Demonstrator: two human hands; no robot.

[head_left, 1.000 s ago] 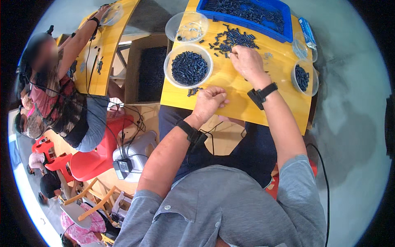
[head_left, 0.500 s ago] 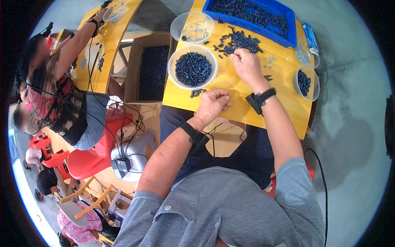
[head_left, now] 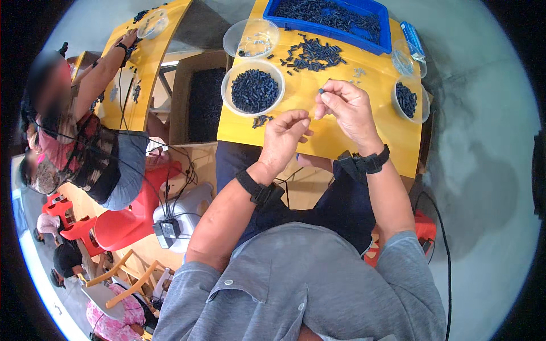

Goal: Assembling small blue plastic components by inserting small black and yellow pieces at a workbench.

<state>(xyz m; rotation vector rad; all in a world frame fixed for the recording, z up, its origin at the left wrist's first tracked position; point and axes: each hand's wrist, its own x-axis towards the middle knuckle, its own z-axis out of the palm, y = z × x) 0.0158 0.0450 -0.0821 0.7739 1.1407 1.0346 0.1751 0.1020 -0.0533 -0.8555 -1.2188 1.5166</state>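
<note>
My right hand (head_left: 351, 113) is raised over the yellow table, with thumb and forefinger pinching a small dark cylindrical piece (head_left: 321, 91). To its left, my left hand (head_left: 281, 136) is over the table's near edge, thumb and fingers pressed together; what they hold, if anything, is too small to make out. The two sets of fingertips are close but apart. Beyond them lies a loose pile of dark cylindrical pieces (head_left: 315, 55). A round white tub (head_left: 281, 95) full of such pieces stands beyond my left hand, with a few strays (head_left: 261, 121) beside it.
At the back sits a blue tray (head_left: 385, 37) of dark pieces. A clear tub (head_left: 226, 38) stands back left; another tub (head_left: 422, 105) of dark pieces stands right. Small grey bits (head_left: 358, 74) lie between. A cardboard box (head_left: 181, 96) stands left, near a co-worker's table (head_left: 173, 17).
My right hand has drawn back from the loose pile toward me, now with a dark piece showing in its fingertips. My left hand has shifted slightly left. The view has moved a little.
</note>
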